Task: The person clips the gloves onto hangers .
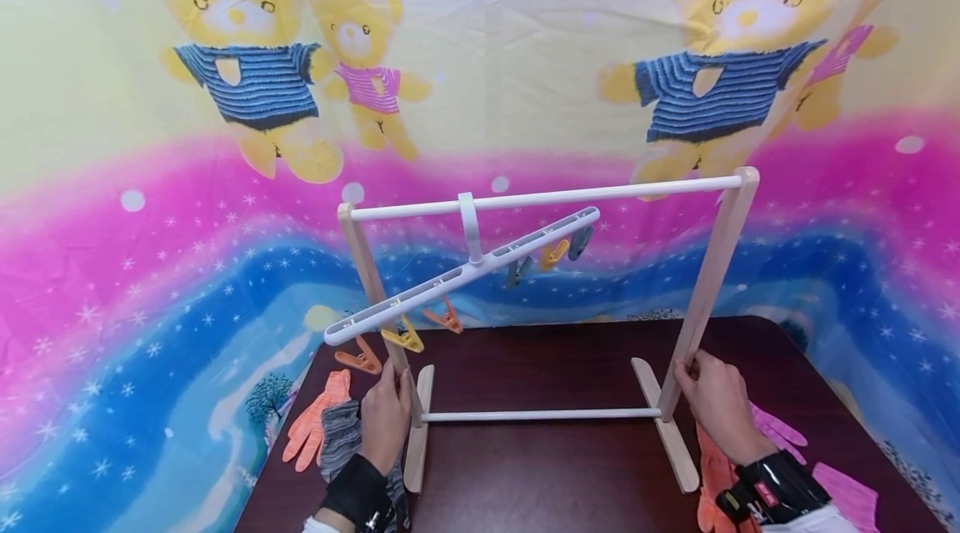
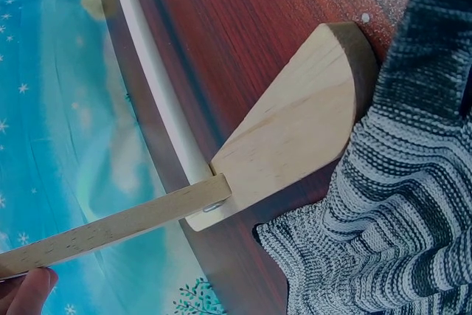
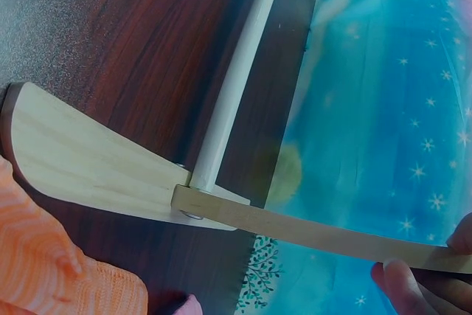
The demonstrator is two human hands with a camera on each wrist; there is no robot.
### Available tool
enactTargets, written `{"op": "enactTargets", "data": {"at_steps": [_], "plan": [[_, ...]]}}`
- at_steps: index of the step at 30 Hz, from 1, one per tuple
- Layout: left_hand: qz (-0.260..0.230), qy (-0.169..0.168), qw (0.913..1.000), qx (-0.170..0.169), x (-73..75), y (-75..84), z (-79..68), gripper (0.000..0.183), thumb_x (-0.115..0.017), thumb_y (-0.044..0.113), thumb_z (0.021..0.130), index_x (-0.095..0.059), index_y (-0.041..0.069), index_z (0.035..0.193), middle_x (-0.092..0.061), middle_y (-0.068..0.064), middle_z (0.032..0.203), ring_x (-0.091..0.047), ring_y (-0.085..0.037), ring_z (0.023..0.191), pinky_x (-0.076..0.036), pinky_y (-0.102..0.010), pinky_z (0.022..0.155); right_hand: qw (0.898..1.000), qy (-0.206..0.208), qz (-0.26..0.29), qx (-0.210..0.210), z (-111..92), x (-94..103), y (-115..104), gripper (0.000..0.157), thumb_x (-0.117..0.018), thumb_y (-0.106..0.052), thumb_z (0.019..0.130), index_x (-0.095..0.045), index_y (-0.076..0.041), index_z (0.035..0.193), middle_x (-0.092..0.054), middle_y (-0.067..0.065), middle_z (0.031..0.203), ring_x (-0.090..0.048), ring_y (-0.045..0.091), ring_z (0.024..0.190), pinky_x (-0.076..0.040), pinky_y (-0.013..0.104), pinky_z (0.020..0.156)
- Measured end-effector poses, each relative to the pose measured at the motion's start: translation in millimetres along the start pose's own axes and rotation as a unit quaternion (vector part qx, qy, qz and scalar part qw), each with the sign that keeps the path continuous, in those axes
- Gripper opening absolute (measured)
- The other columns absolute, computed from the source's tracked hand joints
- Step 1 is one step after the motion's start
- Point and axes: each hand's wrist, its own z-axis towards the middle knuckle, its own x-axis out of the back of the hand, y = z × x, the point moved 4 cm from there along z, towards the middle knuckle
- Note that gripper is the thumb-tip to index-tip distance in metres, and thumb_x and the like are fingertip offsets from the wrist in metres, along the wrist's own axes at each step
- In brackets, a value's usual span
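Observation:
A wooden drying rack point(image 1: 708, 291) with white crossbars stands on the dark table. My left hand point(image 1: 386, 416) grips its left post low down, and my right hand point(image 1: 712, 399) pinches the right post at a similar height. In the right wrist view, the thumb and fingers lie on either side of the post point(image 3: 324, 234). From the top bar hangs a white clip hanger point(image 1: 465, 274), slanting down to the left. Orange, yellow and grey clothespins dangle beneath it, among them a yellow clothespin point(image 1: 405, 338) near the left post.
Left of the rack lie an orange glove point(image 1: 318, 424) and a grey striped knit glove point(image 2: 398, 204). By my right wrist are another orange glove point(image 3: 66, 263) and pink gloves point(image 1: 847, 495). A bear-print cloth point(image 1: 525, 57) hangs behind the table point(image 1: 525, 366).

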Motion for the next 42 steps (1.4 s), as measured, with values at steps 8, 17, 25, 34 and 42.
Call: {"op": "enactTargets", "data": {"at_steps": [8, 17, 25, 34, 42], "plan": [[-0.008, -0.007, 0.9999, 0.008, -0.4, 0.6, 0.4, 0.023, -0.053, 0.023, 0.095, -0.056, 0.007, 0.111, -0.063, -0.004, 0.071, -0.064, -0.016, 0.061, -0.050, -0.031, 0.047, 1.000, -0.003, -0.005, -0.003, 0.8, -0.6, 0.4, 0.024, -0.055, -0.017, 0.092, -0.061, 0.005, 0.085, -0.063, 0.011, 0.064, -0.058, 0.015, 0.050, -0.034, 0.028, 0.033], [-0.005, -0.007, 1.0000, 0.000, -2.9, 2.0, 2.0, 0.021, -0.052, 0.024, 0.095, -0.056, 0.007, 0.107, -0.060, -0.002, 0.068, -0.062, -0.014, 0.060, -0.047, -0.030, 0.046, 1.000, 0.000, -0.005, -0.004, 1.2, 1.0, 3.5, 0.023, -0.056, -0.016, 0.091, -0.062, 0.006, 0.087, -0.064, 0.016, 0.068, -0.060, 0.017, 0.052, -0.036, 0.027, 0.034], [-0.003, -0.011, 0.9999, 0.003, 0.9, 4.7, 1.5, 0.021, -0.053, 0.022, 0.094, -0.056, 0.007, 0.109, -0.060, -0.002, 0.069, -0.062, -0.014, 0.060, -0.048, -0.030, 0.047, 1.000, -0.011, -0.003, -0.009, 0.1, 2.2, 1.9, 0.025, -0.054, -0.018, 0.092, -0.061, 0.006, 0.088, -0.065, 0.016, 0.069, -0.060, 0.017, 0.053, -0.036, 0.027, 0.035], [-0.019, -0.034, 0.9991, 0.016, 3.8, 4.6, 1.2, 0.030, -0.045, 0.033, 0.097, -0.055, 0.008, 0.109, -0.059, 0.000, 0.069, -0.062, -0.012, 0.061, -0.048, -0.027, 0.047, 1.000, 0.002, -0.009, -0.002, -2.1, 1.9, 0.8, 0.024, -0.056, -0.018, 0.091, -0.062, 0.005, 0.087, -0.065, 0.014, 0.068, -0.060, 0.017, 0.052, -0.035, 0.028, 0.035], [-0.021, -0.025, 0.9994, 0.008, 4.0, 1.8, 1.4, 0.019, -0.049, 0.028, 0.096, -0.054, 0.011, 0.102, -0.052, 0.005, 0.064, -0.057, -0.008, 0.057, -0.043, -0.024, 0.044, 1.000, 0.016, -0.010, 0.008, -1.1, -0.3, 1.5, 0.022, -0.058, -0.017, 0.090, -0.063, 0.003, 0.083, -0.062, 0.008, 0.063, -0.057, 0.013, 0.050, -0.035, 0.028, 0.037]]}}
